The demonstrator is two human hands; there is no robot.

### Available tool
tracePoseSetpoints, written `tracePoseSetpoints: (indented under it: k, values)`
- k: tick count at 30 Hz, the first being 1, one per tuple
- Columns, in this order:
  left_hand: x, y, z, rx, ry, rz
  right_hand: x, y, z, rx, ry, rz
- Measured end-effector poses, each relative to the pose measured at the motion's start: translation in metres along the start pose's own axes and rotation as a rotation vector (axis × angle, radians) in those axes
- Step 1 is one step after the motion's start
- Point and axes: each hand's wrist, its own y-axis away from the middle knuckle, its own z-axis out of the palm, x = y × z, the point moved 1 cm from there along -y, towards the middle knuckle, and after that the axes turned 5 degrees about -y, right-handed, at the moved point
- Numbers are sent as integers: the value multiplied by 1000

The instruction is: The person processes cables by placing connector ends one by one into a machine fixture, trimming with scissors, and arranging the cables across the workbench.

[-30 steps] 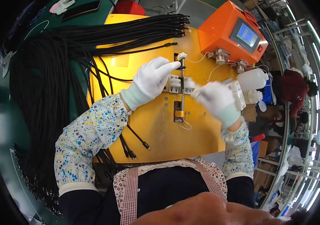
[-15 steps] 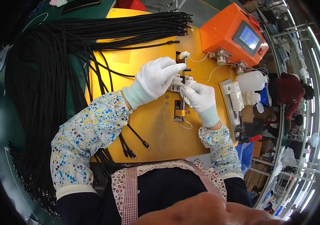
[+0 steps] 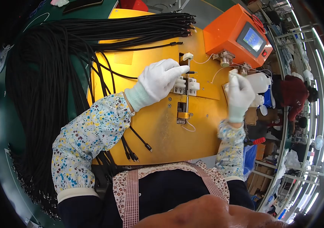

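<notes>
My left hand point(image 3: 158, 80), in a white glove, is closed on the end of a black cable point(image 3: 193, 72), whose tip sticks out past the fingertips over a metal rod point(image 3: 187, 99). White blocks point(image 3: 193, 86) flank the rod on the yellow plate point(image 3: 162, 129). To the right, my right hand point(image 3: 240, 93), also gloved, is raised near the white bottle, its fingers pinched together around something white and small that I cannot make out.
A thick bundle of black cables point(image 3: 48, 76) covers the left side and top. An orange machine with a screen point(image 3: 252, 40) stands at the upper right, above a white bottle point(image 3: 260, 81). A person in red point(image 3: 294, 95) is beyond, beside shelves.
My right hand first came in to the white blocks beside the rod, then moved away to the right and up. My left hand has stayed almost in place with the cable.
</notes>
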Motion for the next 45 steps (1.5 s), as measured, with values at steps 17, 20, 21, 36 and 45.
tracePoseSetpoints:
  k: [17, 20, 21, 36, 45]
  values:
    - [13, -5, 0, -137, -14, -70, -14, 17, 47, -540, 440, -743]
    - [16, -2, -4, -246, -108, -148, -11, 23, 48, -521, 389, -753]
    - [16, 0, -3, -287, -136, -154, -8, 26, 49, -518, 357, -750]
    - [29, -7, -10, -263, 120, -219, -6, 27, 43, -547, 212, -729]
    - [35, -12, -16, -308, 117, -195, -1, 32, 48, -565, 106, -712]
